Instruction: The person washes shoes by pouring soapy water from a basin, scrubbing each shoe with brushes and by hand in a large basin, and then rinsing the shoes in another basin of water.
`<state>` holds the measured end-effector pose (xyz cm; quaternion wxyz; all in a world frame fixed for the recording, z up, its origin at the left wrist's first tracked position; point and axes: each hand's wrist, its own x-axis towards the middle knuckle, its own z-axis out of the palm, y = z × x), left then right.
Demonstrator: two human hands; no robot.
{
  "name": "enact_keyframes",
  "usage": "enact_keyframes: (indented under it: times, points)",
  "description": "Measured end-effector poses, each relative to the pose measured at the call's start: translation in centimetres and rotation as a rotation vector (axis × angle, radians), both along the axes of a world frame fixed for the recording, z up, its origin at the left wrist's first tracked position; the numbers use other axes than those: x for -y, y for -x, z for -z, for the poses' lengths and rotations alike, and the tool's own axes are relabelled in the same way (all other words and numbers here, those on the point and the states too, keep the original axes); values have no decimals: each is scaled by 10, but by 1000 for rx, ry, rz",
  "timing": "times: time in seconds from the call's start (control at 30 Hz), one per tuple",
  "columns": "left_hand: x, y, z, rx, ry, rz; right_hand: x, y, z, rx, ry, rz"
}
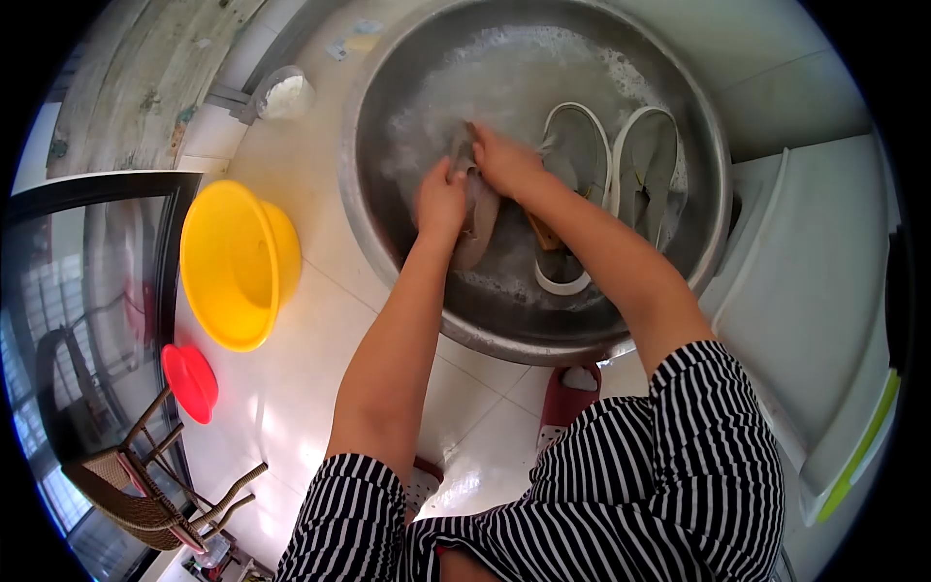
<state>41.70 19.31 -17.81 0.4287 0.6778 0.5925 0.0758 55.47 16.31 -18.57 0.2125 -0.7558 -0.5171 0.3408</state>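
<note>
Wht tiled flr [465, 400] w/ glare [254, 405], wicker chair [121, 497] nr dk-framed glass panel [107, 257].

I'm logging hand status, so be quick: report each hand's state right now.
Left hand: closed, holding the grey-brown shoe-like item.
Right hand: looks closed on the same item's far end, fingers partly hidden.

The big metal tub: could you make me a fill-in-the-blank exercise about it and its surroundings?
The tub holds ____ white-edged shoes.
Of the hands, the ____ one is nearer those shoes.
The bowl beside the red bowl is ____.
The striped sleeves are black and ____.

Missing words: two; right; yellow; white.
</note>
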Motion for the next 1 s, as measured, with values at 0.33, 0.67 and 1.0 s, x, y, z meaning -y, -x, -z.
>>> enact_keyframes:
  times: [0.33, 0.67, 1.0]
  points:
    - [16, 21, -32, 669, 888, -658, -15, -4, 18, 48, -42, 418]
    - [14, 26, -36, 693, 1180, -696, 11, -17, -7, -80, -240, 301]
    - [-1, -5, 6, 890, 794, -817, 15, 15, -4, 46, -100, -59]
